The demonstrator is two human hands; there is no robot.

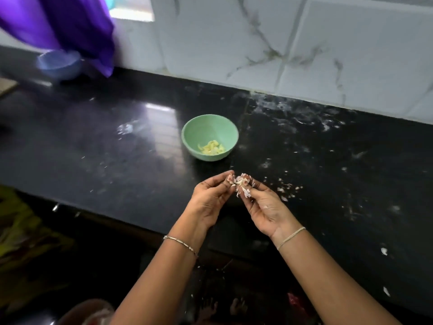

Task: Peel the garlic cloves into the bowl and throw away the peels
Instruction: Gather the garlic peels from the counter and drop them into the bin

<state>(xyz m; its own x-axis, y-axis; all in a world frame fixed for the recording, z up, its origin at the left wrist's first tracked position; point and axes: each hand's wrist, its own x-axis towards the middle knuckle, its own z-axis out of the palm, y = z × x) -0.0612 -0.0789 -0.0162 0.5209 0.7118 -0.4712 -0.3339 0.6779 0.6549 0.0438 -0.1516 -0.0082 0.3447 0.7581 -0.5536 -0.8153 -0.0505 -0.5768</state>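
Now my right hand (264, 207) curls round a partly skinned clove (242, 184) while my left hand (210, 198) pinches its loose peel (232, 180), held just before the bowl (208, 127) so, I reckon, it drops straight onto the peeled garlic (212, 147) and scraps (287, 188) fall on the counter (117, 141).

A glossy black stone desk (117, 141) runs along a wall (257, 43) of white marble-look tiles with grey veins. Daylight comes through a window (131, 10) at the upper left and is mirrored as a bright patch (161, 118) on the desk. A purple curtain (77, 31) hangs beside the window, above a blurred blue bowl (59, 64). White smears (293, 111) mark the desk near the wall.
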